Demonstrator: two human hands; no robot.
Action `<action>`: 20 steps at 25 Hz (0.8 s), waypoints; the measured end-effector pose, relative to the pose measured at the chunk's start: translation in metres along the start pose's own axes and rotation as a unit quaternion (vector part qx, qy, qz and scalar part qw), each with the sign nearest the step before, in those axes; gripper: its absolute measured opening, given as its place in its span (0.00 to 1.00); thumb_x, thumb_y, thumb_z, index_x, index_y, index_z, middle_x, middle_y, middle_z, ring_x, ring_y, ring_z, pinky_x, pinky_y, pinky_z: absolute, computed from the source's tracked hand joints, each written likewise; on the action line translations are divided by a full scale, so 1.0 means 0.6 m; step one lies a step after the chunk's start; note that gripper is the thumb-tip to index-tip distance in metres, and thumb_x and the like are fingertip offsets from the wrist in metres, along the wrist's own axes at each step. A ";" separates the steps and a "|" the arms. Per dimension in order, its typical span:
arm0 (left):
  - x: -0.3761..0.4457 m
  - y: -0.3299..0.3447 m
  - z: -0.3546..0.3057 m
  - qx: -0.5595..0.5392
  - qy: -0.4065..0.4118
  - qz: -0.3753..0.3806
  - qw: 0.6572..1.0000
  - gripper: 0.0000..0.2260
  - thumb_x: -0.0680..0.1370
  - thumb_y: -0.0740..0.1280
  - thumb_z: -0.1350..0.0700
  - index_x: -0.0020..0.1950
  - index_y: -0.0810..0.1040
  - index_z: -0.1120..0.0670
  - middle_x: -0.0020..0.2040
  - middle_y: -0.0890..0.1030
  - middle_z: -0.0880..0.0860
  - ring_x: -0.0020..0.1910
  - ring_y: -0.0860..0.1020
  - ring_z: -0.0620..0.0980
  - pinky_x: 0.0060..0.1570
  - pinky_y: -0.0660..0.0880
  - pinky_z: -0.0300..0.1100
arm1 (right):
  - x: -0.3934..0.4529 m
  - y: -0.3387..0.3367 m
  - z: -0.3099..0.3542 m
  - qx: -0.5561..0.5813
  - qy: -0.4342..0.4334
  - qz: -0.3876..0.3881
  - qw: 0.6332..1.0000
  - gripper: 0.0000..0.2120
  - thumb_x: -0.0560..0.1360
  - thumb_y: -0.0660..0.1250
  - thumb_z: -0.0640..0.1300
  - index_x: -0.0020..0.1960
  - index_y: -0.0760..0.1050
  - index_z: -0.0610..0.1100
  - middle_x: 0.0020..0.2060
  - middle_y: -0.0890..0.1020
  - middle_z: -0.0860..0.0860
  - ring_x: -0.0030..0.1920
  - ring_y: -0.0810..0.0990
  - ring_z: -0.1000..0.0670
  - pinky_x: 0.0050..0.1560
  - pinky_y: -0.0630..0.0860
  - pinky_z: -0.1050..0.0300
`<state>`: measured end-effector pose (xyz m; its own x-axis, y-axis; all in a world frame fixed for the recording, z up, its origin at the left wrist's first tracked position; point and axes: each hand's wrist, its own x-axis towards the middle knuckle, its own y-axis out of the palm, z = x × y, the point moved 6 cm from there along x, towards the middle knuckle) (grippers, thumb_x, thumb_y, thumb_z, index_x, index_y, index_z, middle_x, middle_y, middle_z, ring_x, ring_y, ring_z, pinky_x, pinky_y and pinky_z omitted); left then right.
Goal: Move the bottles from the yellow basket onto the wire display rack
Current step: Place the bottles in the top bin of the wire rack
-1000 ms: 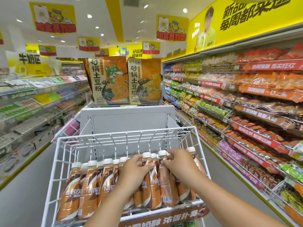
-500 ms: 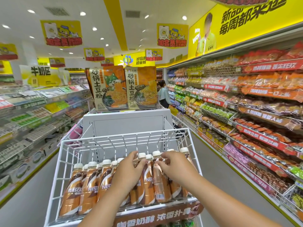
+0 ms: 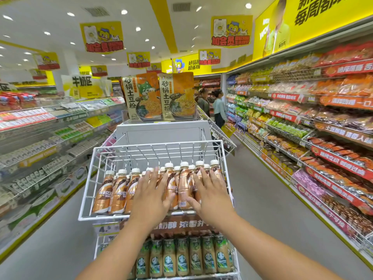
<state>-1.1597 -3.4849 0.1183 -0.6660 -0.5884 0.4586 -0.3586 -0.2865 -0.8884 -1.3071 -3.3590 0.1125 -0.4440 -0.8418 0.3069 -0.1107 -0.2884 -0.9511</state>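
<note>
In a shop aisle, white wire rack [image 3: 224,158], coffee bottles [image 3: 119,190]

flat hands [image 3: 150,196] on bottles [image 3: 182,186], wire rack [image 3: 91,170]

A shop, plainly a supermarket or snack store: long aisle of grey floor [image 3: 262,199] between tiered shelves [image 3: 333,138] crammed with bagged snacks and red price strips on the right, lower shelves of packets [image 3: 40,128] on the left. Yellow hanging banners [image 3: 102,36] with a cartoon mascot and Chinese lettering under a white ceiling dotted with spotlights. White wire display rack [image 3: 157,148] mid-aisle, stocked with Nescafe bottles [image 3: 119,190] above and Starbucks bottles [image 3: 181,257] below, big noodle packs [image 3: 159,98] on top. Two shoppers [image 3: 219,107] browsing farther down the aisle
</note>
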 end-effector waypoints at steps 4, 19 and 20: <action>-0.081 -0.018 -0.031 0.021 -0.019 0.017 0.999 0.36 0.77 0.38 0.30 0.83 0.46 0.45 0.84 0.42 0.52 0.82 0.39 0.54 0.80 0.41 0.55 | -0.072 -0.016 -0.010 0.004 -0.021 -0.005 1.000 0.43 0.74 0.31 0.71 0.83 0.38 0.52 0.83 0.40 0.48 0.82 0.36 0.41 0.81 0.43 0.39; -0.393 -0.162 -0.146 0.015 -0.016 0.044 0.999 0.34 0.80 0.43 0.30 0.83 0.48 0.43 0.84 0.44 0.50 0.82 0.41 0.53 0.80 0.44 0.54 | -0.433 -0.111 0.012 0.040 0.007 0.006 0.999 0.37 0.82 0.47 0.68 0.84 0.41 0.52 0.83 0.41 0.49 0.83 0.38 0.44 0.82 0.44 0.43; -0.422 -0.175 -0.149 0.008 -0.013 0.048 0.999 0.33 0.80 0.45 0.31 0.83 0.48 0.43 0.84 0.45 0.51 0.82 0.42 0.53 0.80 0.44 0.54 | -0.465 -0.121 0.021 0.036 0.012 0.002 0.999 0.37 0.82 0.47 0.68 0.84 0.41 0.52 0.83 0.41 0.49 0.83 0.39 0.44 0.82 0.45 0.43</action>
<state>-1.0123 -3.2382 0.0972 -0.6793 -0.6331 0.3712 -0.2838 -0.2399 -0.9284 -1.1642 -3.1090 0.0962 -0.4661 -0.8320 0.3008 -0.0442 -0.3176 -0.9472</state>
